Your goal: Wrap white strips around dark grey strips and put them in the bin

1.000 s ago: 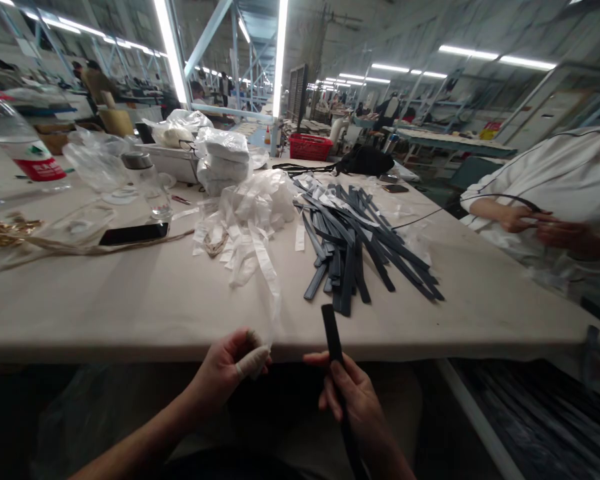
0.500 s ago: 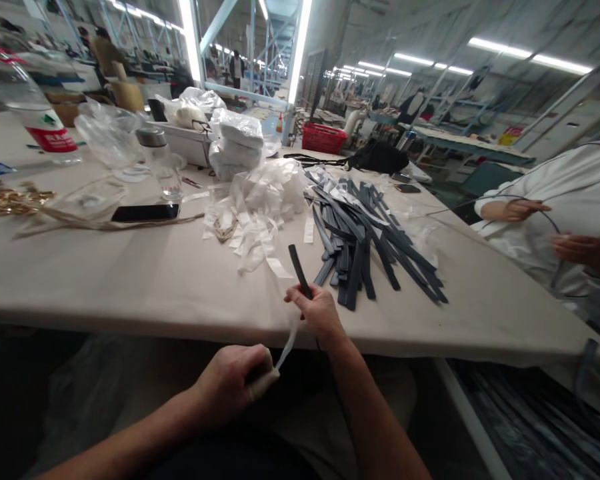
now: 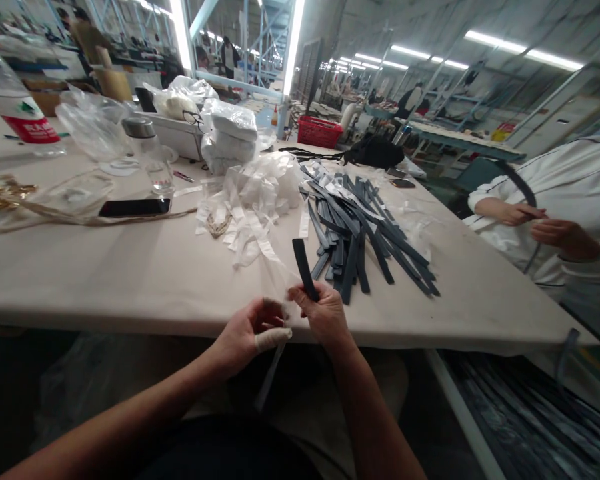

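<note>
My right hand (image 3: 324, 312) is closed around a dark grey strap (image 3: 304, 267), whose flat end sticks up above the fist. My left hand (image 3: 253, 333) is beside it at the table's front edge. Its fingers are slightly curled and apart from the thumb, and I see nothing gripped between them. Beige tape wraps the left thumb. A thin whitish film strip (image 3: 270, 380) hangs below the hands, its upper end hidden near the left thumb. Just beyond my right hand lies a pile of dark grey straps (image 3: 353, 233), with a heap of white film strips (image 3: 260, 193) to its left.
Left on the table (image 3: 130, 273) are a phone (image 3: 135, 208), a glass bottle (image 3: 153, 157), a plastic bottle (image 3: 23, 120) and gold metal pieces (image 3: 5, 193). A red basket (image 3: 320, 132) stands at the back. At right, a co-worker's hands (image 3: 540, 223) hold a dark strap.
My left hand has moved up and right toward my right hand, its fingers now apart. The film strip that ran taut between my hands now hangs down. The view has shifted slightly.
</note>
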`<action>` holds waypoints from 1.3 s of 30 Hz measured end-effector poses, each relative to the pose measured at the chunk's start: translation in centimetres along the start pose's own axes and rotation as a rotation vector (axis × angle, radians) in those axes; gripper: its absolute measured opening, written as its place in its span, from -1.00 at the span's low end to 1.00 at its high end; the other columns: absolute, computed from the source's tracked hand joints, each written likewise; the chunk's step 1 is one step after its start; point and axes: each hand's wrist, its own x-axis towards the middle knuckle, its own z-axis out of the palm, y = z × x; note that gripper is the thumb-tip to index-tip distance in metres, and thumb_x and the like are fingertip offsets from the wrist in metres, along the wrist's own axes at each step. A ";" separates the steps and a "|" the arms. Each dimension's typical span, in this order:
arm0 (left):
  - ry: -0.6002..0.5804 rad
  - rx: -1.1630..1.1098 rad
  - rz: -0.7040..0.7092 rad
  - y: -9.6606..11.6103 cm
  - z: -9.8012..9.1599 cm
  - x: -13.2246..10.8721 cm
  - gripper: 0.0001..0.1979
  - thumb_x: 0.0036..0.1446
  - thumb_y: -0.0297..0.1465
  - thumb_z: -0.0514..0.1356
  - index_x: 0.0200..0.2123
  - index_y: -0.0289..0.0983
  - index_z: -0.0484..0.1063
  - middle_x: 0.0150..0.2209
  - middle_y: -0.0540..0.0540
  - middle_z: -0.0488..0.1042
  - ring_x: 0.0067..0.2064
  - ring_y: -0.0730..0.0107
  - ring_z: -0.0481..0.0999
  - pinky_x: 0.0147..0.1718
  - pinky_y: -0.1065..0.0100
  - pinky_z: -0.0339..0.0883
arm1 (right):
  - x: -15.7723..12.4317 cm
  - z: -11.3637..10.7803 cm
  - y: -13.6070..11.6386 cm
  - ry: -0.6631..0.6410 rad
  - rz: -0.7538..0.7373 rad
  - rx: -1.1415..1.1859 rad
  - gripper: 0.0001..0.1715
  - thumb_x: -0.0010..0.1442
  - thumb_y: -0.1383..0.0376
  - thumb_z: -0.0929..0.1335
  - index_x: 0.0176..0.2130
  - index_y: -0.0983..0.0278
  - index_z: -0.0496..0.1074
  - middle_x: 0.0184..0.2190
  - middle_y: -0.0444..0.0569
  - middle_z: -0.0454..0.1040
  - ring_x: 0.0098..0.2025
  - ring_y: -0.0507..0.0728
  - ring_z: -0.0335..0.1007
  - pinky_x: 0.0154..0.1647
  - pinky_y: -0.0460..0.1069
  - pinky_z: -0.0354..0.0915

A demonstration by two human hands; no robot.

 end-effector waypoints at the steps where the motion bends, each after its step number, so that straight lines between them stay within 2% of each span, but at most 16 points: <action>1: 0.006 -0.077 -0.021 0.2 0.3 0.6 -0.52 -0.09 -0.17 0.45 -0.19 -0.28 0.39 -0.20 -0.12 0.51 -0.20 0.29 0.48 -0.22 0.35 0.36 | -0.2 0.1 0.1 -0.005 -0.022 -0.021 -0.67 0.04 0.06 0.47 -0.43 0.29 0.54 -0.59 -0.15 0.40 -0.59 -0.03 0.14 -0.57 -0.09 0.14; 4: 0.030 -0.185 -0.087 0.3 1.2 1.9 -0.56 -0.12 -0.20 0.46 -0.24 -0.30 0.44 -0.37 -0.01 0.46 -0.37 0.48 0.39 -0.35 0.46 0.27 | -0.6 0.1 0.2 -0.005 -0.089 -0.072 -0.71 0.09 0.09 0.45 -0.43 0.28 0.54 -0.58 -0.18 0.34 -0.55 -0.02 0.13 -0.50 -0.08 0.14; 7: -0.001 -0.210 -0.130 0.2 1.7 2.1 -0.61 -0.10 -0.21 0.45 -0.28 -0.32 0.49 -0.45 0.04 0.40 -0.47 0.57 0.28 -0.43 0.50 0.19 | -0.9 0.1 0.1 -0.012 -0.106 -0.075 -0.72 0.11 0.11 0.43 -0.43 0.28 0.54 -0.57 -0.18 0.33 -0.53 -0.01 0.14 -0.49 -0.08 0.13; 11: -0.102 -0.202 -0.210 -0.4 2.0 1.8 -0.66 -0.16 -0.26 0.46 -0.35 -0.34 0.54 -0.49 0.02 0.39 -0.49 0.57 0.25 -0.46 0.49 0.13 | -1.0 0.1 0.4 -0.007 -0.113 -0.102 -0.74 0.11 0.13 0.43 -0.43 0.28 0.54 -0.58 -0.18 0.33 -0.52 -0.01 0.15 -0.48 -0.09 0.13; 15: -0.145 -0.228 -0.288 -1.4 2.2 1.5 -0.64 -0.22 -0.28 0.48 -0.34 -0.34 0.55 -0.46 0.00 0.41 -0.45 0.53 0.30 -0.42 0.47 0.16 | -0.7 0.0 1.0 0.010 -0.117 -0.104 -0.73 0.11 0.11 0.44 -0.42 0.27 0.54 -0.56 -0.16 0.41 -0.52 0.00 0.18 -0.47 -0.08 0.16; 22: -0.198 -0.125 -0.374 -2.8 2.1 -0.1 -0.64 -0.13 -0.17 0.46 -0.47 -0.34 0.50 -0.55 0.00 0.39 -0.52 0.53 0.26 -0.47 0.45 0.13 | 0.0 -0.3 2.1 -0.002 -0.082 -0.032 -0.70 0.09 0.06 0.46 -0.40 0.26 0.55 -0.52 -0.12 0.50 -0.57 -0.02 0.17 -0.54 -0.10 0.16; 27: -0.208 -0.110 -0.466 -3.1 1.7 -1.2 -0.61 -0.09 -0.12 0.42 -0.32 -0.32 0.59 -0.51 -0.04 0.46 -0.52 0.51 0.30 -0.51 0.47 0.13 | 0.4 -0.6 2.9 0.018 -0.060 -0.013 -0.67 0.09 0.06 0.46 -0.41 0.29 0.54 -0.55 -0.12 0.49 -0.62 -0.05 0.12 -0.60 -0.11 0.11; 31: -0.314 -0.134 -0.490 -3.3 1.5 -1.9 -0.55 0.01 -0.05 0.35 -0.19 -0.29 0.59 -0.50 -0.02 0.46 -0.57 0.55 0.27 -0.55 0.49 0.15 | 0.7 -0.7 3.0 0.026 -0.054 0.011 -0.67 0.08 0.06 0.47 -0.39 0.29 0.54 -0.53 -0.12 0.52 -0.63 -0.07 0.13 -0.61 -0.13 0.13; 34: -0.380 -0.144 -0.497 -3.2 1.3 -2.1 -0.58 0.01 -0.10 0.37 -0.16 -0.28 0.59 -0.45 -0.04 0.49 -0.52 0.54 0.32 -0.50 0.49 0.22 | 0.8 -0.6 2.8 0.026 -0.049 0.018 -0.66 0.07 0.05 0.47 -0.41 0.29 0.54 -0.54 -0.12 0.51 -0.63 -0.06 0.13 -0.62 -0.12 0.12; 39: -0.427 -0.212 -0.553 -3.0 1.1 -1.7 -0.65 -0.08 -0.24 0.44 -0.22 -0.29 0.62 -0.43 -0.06 0.49 -0.47 0.48 0.38 -0.44 0.47 0.26 | 0.8 -0.5 2.8 0.022 -0.048 0.018 -0.66 0.05 0.05 0.47 -0.42 0.29 0.53 -0.55 -0.13 0.49 -0.63 -0.06 0.13 -0.61 -0.12 0.12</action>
